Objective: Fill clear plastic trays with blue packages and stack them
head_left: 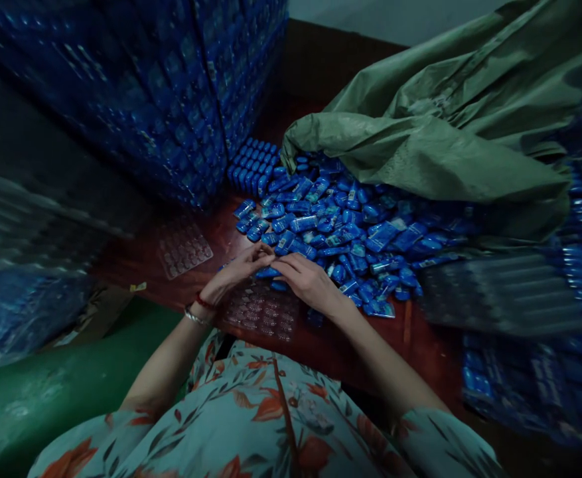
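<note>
A loose heap of small blue wrapped packets (330,222) lies on the dark red table (141,255). At its near left edge, my left hand (243,265) has its fingers pinched together, and my right hand (303,275) meets it with bent fingertips. Whatever is between the fingertips is too small to make out. Blue packets show just under and between both hands. Below them, a clear plastic tray with moulded cavities (261,311) rests near the table's front edge. Another clear tray (185,247) lies to the left.
Tall stacks of blue packets (171,86) rise at the left behind a block of upright ones (253,166). A green sack (420,146) covers the heap's back right. Stacked trays stand left (32,192) and right (504,295).
</note>
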`<state>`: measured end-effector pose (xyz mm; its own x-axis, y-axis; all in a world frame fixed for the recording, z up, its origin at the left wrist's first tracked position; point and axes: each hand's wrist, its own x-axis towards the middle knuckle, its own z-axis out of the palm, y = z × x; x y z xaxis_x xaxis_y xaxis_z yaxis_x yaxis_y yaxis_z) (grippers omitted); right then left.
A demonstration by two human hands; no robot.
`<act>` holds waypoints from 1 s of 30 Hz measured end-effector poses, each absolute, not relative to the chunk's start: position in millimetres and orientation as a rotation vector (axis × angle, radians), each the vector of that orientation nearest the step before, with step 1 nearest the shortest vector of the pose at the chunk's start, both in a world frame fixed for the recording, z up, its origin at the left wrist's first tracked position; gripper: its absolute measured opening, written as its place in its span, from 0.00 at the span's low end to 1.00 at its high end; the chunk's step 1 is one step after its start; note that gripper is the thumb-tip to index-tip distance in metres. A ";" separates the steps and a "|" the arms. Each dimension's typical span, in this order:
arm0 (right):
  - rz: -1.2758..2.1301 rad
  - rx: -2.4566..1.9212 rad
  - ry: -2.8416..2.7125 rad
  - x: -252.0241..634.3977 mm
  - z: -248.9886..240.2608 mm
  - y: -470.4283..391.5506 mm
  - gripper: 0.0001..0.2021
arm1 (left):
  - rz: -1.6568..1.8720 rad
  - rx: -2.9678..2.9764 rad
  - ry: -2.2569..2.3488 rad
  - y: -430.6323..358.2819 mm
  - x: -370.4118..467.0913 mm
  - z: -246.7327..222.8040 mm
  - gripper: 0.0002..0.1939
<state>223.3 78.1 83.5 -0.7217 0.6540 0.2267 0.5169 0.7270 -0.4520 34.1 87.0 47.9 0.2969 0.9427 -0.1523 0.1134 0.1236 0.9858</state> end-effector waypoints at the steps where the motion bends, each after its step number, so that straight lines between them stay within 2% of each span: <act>1: 0.513 -0.952 -2.563 219.4 85.7 77.8 0.15 | 0.933 1.311 1.253 77.6 32.4 45.6 0.14; 4: 0.555 -1.076 -2.586 206.6 92.8 74.4 0.15 | 1.048 1.468 1.618 37.3 24.4 37.9 0.12; 7: 0.578 -1.155 -2.685 194.7 97.3 70.4 0.13 | 0.789 1.910 1.619 -10.0 20.0 27.8 0.12; 12: 0.501 -1.309 -2.771 186.9 93.6 67.5 0.11 | 0.422 2.397 1.547 -52.3 24.6 7.0 0.21; 16: 0.422 -1.246 -2.821 180.1 89.1 61.6 0.10 | 0.358 2.432 1.618 -52.0 28.6 -1.6 0.22; 22: 0.306 -1.156 -2.890 164.0 82.9 48.6 0.14 | 0.347 2.438 1.658 -51.7 31.2 -2.8 0.18; 27: 0.414 -1.267 -2.746 175.3 75.6 60.8 0.08 | 0.335 2.457 1.656 -53.0 32.9 -3.9 0.23; 30: 0.335 -1.206 -2.765 177.7 70.9 60.1 0.08 | 0.321 2.452 1.685 -53.9 34.4 -6.1 0.22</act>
<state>177.7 60.1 70.9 -0.6795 0.7336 0.0097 0.7100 0.6610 -0.2429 34.4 -53.9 -6.1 0.3465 0.9336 0.0915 0.9017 -0.3584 0.2418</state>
